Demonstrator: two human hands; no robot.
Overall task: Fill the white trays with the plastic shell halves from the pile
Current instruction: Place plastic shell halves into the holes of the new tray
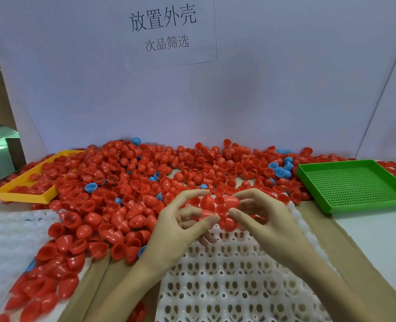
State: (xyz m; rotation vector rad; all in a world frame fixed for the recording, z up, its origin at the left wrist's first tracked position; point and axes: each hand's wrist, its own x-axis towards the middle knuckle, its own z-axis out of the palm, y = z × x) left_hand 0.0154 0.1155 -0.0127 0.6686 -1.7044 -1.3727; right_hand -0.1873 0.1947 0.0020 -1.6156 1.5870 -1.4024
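A big pile of red shell halves [132,182], with a few blue ones mixed in, covers the table's middle and left. A white tray [227,282] with rows of holed cups lies in front of me, its far end under the pile. Over that far end my left hand [180,219] pinches a red shell half [207,203] between thumb and forefinger. My right hand [259,214] pinches another red shell half [230,201] right beside it. A few red halves sit in the tray's far cups.
A yellow tray [18,191] holding red halves sits at the far left. A green perforated tray [355,184] stands at the right. Another white tray [9,233] lies at the left. A white board with a paper sign rises behind the pile.
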